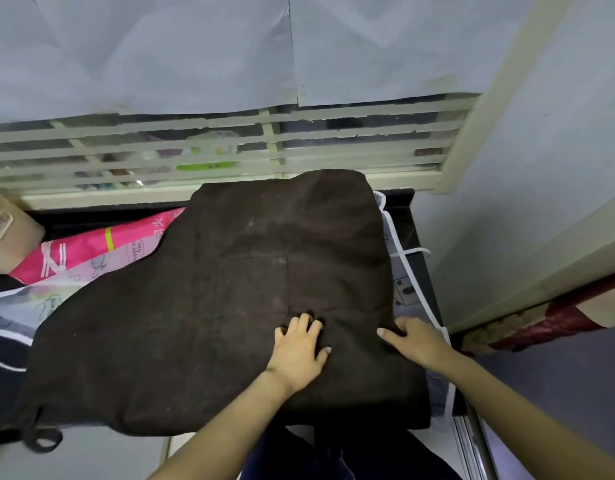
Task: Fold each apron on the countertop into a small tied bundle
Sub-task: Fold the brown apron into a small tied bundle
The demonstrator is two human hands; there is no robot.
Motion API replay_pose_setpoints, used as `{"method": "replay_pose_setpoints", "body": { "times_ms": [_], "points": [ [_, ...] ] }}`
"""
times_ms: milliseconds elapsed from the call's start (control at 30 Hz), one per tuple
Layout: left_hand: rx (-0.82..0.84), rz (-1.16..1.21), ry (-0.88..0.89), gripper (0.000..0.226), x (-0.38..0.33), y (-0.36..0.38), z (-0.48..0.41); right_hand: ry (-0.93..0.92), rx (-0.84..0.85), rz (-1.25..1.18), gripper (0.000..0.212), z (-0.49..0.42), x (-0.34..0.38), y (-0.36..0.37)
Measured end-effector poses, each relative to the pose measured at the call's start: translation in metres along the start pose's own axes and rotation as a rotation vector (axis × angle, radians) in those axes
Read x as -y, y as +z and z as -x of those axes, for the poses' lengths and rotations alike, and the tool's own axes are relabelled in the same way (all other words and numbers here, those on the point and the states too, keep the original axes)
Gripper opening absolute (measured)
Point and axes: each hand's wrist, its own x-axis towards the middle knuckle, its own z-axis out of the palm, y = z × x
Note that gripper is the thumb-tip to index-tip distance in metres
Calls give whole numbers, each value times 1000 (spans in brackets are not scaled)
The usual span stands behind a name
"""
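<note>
A dark brown apron (209,299) lies spread flat over the countertop, its tie strap (39,439) hanging off the near left edge. My left hand (299,351) rests palm down on the cloth near a stitched pocket, fingers spread. At the apron's right edge my right hand (415,341) lies on the cloth, its fingertips tucked at the fabric's side. Under the brown apron lie a pink printed apron (91,249) at the left and a pale printed apron with white trim (408,289) at the right.
A barred window (195,157) covered with paper runs along the back. A beige container (4,233) stands at the far left. The black countertop (408,216) ends at a wall on the right. A dark red cloth (541,323) hangs low at the right.
</note>
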Motion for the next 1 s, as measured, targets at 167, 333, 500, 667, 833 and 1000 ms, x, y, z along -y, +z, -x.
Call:
{"method": "replay_pose_setpoints", "body": {
  "times_ms": [167, 333, 500, 667, 833, 1000],
  "points": [
    [88, 104, 44, 68, 5, 8, 8, -208, -183, -112, 25, 31, 6, 16],
    [118, 187, 35, 60, 4, 0, 17, -171, -154, -150, 54, 50, 22, 21],
    [-123, 60, 67, 39, -9, 8, 63, -72, -78, -204, 53, 84, -3, 55],
    [-47, 78, 214, 47, -26, 33, 108, -46, -92, -153, 30, 116, -27, 85],
    [-3, 279, 220, 90, -60, 48, 139, -137, -212, -261, 22, 140, -8, 86],
    [-204, 372, 129, 98, -82, 50, 159, -195, -320, -331, 25, 158, 7, 80]
  ]
}}
